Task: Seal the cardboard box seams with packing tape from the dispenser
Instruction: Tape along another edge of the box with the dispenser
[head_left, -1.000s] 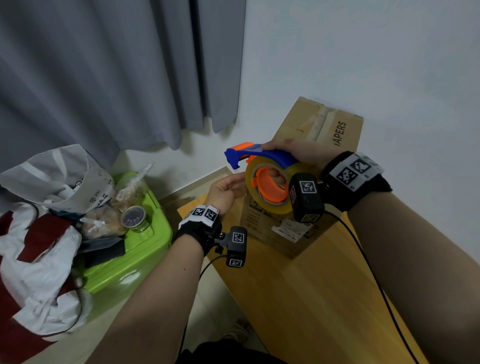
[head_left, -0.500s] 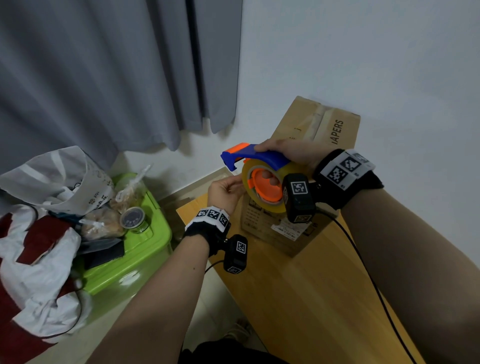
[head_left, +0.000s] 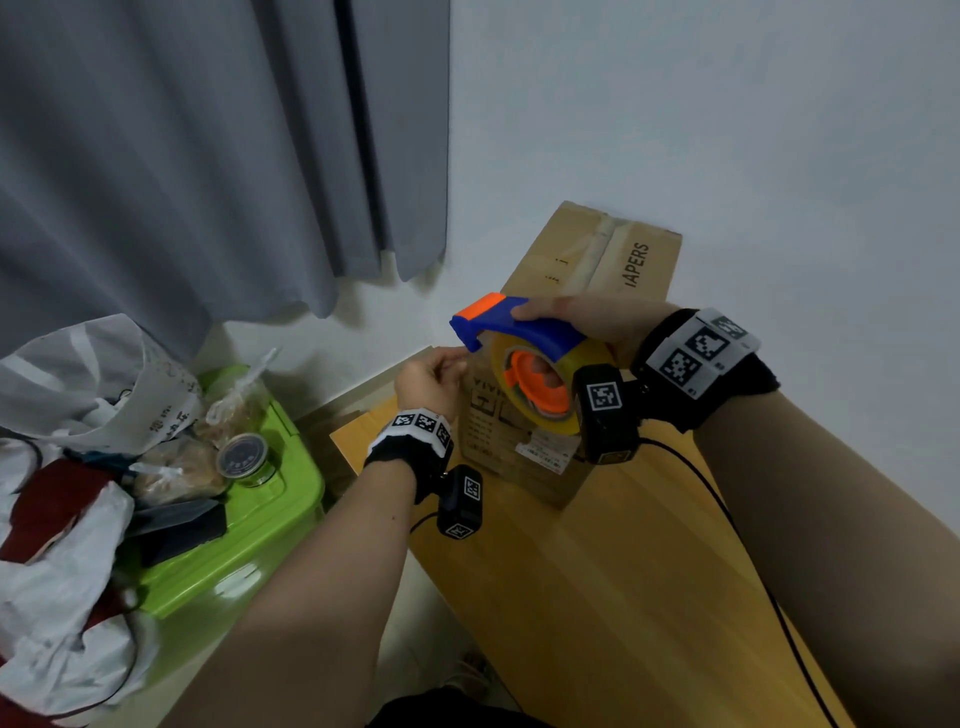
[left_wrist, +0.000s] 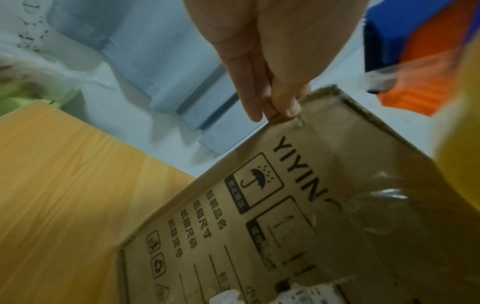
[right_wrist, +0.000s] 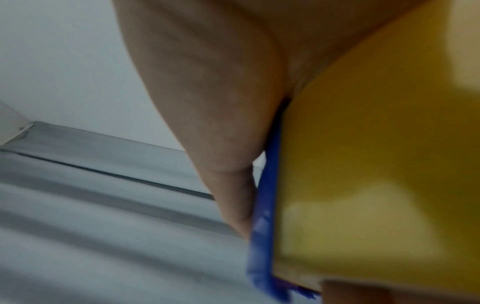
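Note:
A brown cardboard box (head_left: 587, 260) stands on the wooden table, with old clear tape along its top seam. My right hand (head_left: 587, 319) grips a blue and orange tape dispenser (head_left: 519, 330) with a yellowish tape roll (head_left: 563, 426), held over the box's near end. In the right wrist view my right hand (right_wrist: 207, 92) lies against the blue frame (right_wrist: 262, 226) and the roll (right_wrist: 376, 164). My left hand (head_left: 431, 376) is at the box's near left top corner. In the left wrist view its fingertips (left_wrist: 291, 109) pinch the top edge of the box (left_wrist: 259, 216), just below the dispenser (left_wrist: 420, 67).
The wooden table (head_left: 597, 597) runs toward me along the white wall. Left of it is a green bin (head_left: 244, 530) piled with plastic bags and a small jar (head_left: 241, 460). A grey curtain (head_left: 208, 156) hangs behind. A black cable (head_left: 727, 519) trails from my right wrist.
My left hand has shifted from the tape roll's side to the box's top corner. The dispenser stays in my right hand over the box's near end.

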